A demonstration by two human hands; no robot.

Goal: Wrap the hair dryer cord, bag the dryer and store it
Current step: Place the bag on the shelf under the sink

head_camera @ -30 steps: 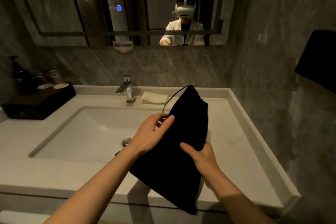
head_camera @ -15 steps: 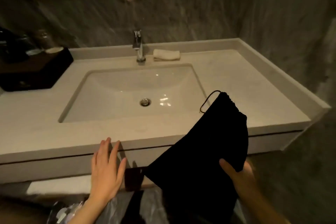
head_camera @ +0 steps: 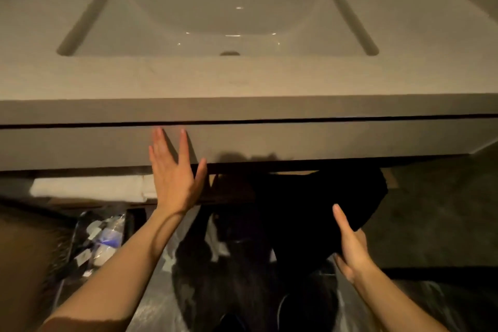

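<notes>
A black drawstring bag (head_camera: 323,202) hangs below the front of the vanity, at the right of centre, its top partly under the counter's lower edge. My right hand (head_camera: 350,245) grips its lower right side. The hair dryer itself is hidden; the bag bulges. My left hand (head_camera: 175,172) lies flat with fingers spread against the drawer front (head_camera: 296,140) of the vanity, holding nothing.
The white counter with its sink basin (head_camera: 215,16) fills the upper view. Folded white towels (head_camera: 89,187) sit on a shelf under the vanity at left. A lined waste bin with rubbish (head_camera: 99,240) stands at lower left. Dark floor lies to the right.
The view has dropped towards the vanity front. My right hand lowered the bag from beside the counter edge to under it. My left hand rose and pressed flat on the drawer front.
</notes>
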